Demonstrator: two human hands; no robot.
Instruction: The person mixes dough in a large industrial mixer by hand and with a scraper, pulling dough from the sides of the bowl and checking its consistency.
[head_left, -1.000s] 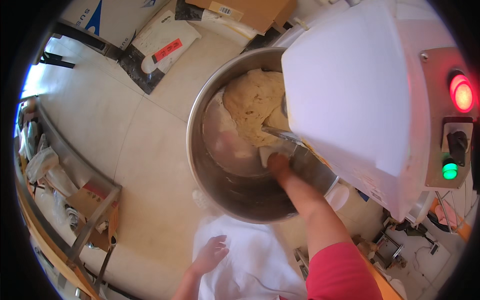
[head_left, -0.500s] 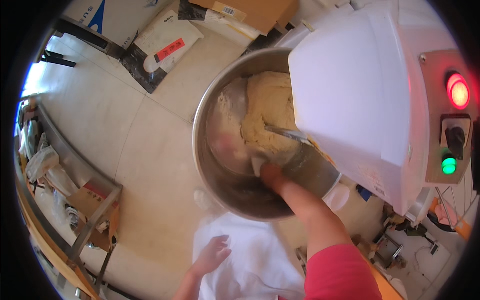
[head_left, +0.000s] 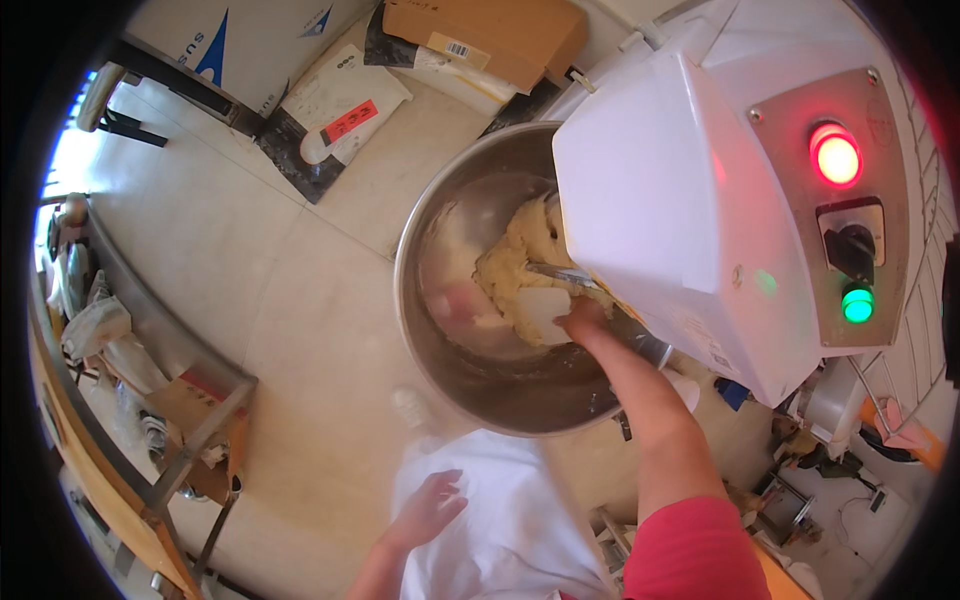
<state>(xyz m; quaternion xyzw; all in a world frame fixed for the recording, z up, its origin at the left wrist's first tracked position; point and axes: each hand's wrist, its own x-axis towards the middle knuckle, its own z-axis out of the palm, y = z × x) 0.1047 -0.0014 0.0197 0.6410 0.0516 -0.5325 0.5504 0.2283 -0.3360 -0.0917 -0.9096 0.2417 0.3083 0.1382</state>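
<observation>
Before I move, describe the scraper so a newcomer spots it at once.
Find the big steel bowl under the white mixer head. Inside, the right hand holds the scraper. It is flat and white, unlike the lumpy, yellowish dough beside it.

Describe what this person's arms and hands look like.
The right arm has a short pinkish-red sleeve and is bare below it. The right hand and left hand are ungloved, with no watch or bracelet visible. No left sleeve shows.

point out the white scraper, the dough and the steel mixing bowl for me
White scraper (head_left: 543, 314): head view, middle of its flat blade.
Dough (head_left: 516, 256): head view, its upper surface.
Steel mixing bowl (head_left: 482, 394): head view, inner wall nearest the person.
</observation>
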